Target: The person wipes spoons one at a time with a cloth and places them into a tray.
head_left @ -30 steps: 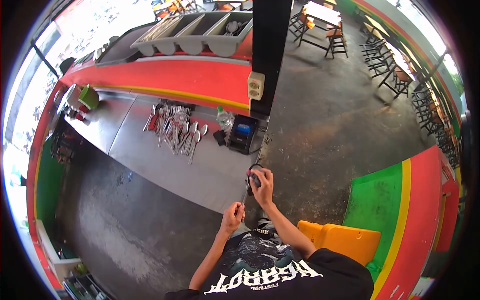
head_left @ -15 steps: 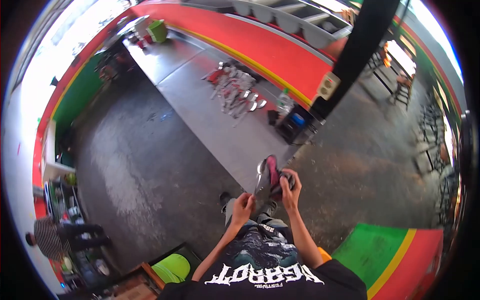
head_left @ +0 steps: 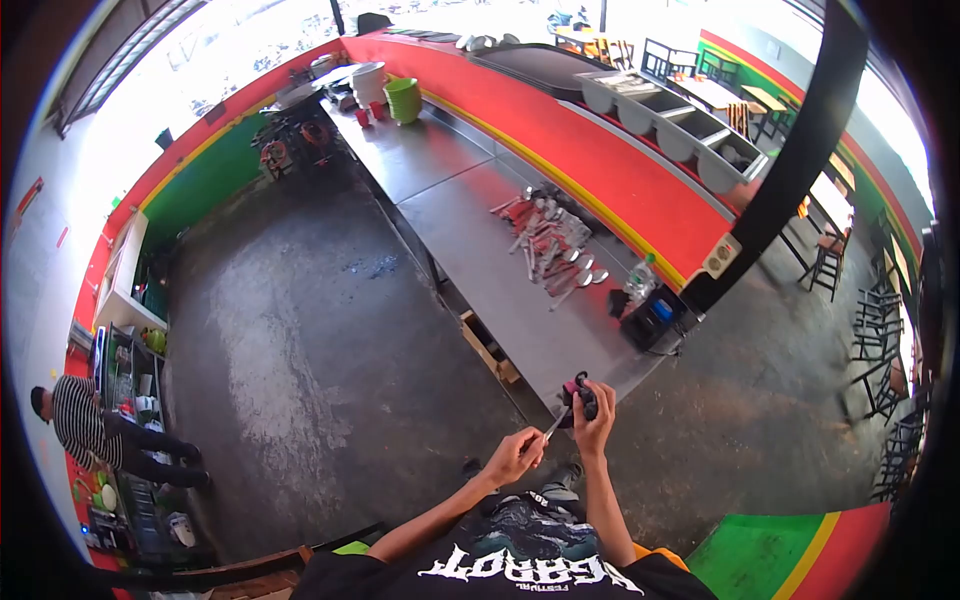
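My left hand (head_left: pixel 516 456) is closed around the handle of a metal spoon (head_left: pixel 553 424), which points up and to the right. A dark cloth with a pink part (head_left: pixel 572 391) is bunched in my right hand (head_left: pixel 596 412). The far end of the spoon meets the cloth, and its bowl is hidden there. Both hands are near the close corner of the steel counter (head_left: pixel 480 240). Farther along the counter lies a loose pile of spoons and other cutlery (head_left: pixel 545 235), some with red reflections on them.
A black box with a blue patch (head_left: pixel 655 315) and a clear bottle (head_left: pixel 640 275) stand near the counter's end. Green stacked bowls (head_left: pixel 403 100) are at the far end. A black post (head_left: pixel 780 160) rises on the right. A person in a striped top (head_left: pixel 85 420) stands at left.
The spoon's bowl, uncovered before, is now at the cloth. My hands have come closer together, and the cloth is more bunched. The head view has tilted up, showing more of the room.
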`<state>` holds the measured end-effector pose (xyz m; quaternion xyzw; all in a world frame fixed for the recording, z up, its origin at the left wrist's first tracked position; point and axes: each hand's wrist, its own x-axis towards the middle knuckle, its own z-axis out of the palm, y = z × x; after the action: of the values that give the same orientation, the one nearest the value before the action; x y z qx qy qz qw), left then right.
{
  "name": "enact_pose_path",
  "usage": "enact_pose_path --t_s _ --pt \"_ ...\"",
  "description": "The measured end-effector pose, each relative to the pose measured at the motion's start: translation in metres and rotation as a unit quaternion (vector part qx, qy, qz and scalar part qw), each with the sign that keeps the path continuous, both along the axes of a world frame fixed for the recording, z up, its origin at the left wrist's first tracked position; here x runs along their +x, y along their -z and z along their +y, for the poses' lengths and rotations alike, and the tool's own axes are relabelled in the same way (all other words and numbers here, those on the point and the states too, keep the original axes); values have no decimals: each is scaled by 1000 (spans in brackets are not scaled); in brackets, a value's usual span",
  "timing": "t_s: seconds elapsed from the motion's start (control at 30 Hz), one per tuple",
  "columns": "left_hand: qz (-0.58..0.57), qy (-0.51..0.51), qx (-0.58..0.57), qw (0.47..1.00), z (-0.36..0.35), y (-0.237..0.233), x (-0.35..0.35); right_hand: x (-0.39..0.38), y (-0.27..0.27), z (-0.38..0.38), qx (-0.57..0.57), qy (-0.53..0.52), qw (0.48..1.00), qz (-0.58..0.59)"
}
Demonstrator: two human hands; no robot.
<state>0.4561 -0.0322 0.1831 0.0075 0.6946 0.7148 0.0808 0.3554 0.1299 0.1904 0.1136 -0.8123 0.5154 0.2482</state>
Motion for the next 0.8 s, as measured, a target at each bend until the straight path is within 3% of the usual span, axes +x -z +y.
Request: enact_pose_path --t_s 0.2,0.3,0.43,0.5,0.57,0.7,0.8 --pt "-11 -8 25 1000 -67 -3 36 6 24 -60 28 71 997 8" --pt "-22 -17 44 999 -98 -2 51 2 44 -71 -44 148 987 -32" --pt "-20 -59 87 994 -124 -1 63 3 57 -72 -332 119 922 -161" --pt "-26 -80 116 990 -130 3 60 13 63 -65 -432 36 867 -244" --pt "-34 -94 145 984 -131 8 49 20 58 -60 -570 -85 753 -319" --pt "-64 -19 205 977 -126 7 21 46 -52 -129 -651 -159 610 -422" --pt "-113 92 292 945 -124 19 -2 38 8 -117 -515 -401 637 -410"
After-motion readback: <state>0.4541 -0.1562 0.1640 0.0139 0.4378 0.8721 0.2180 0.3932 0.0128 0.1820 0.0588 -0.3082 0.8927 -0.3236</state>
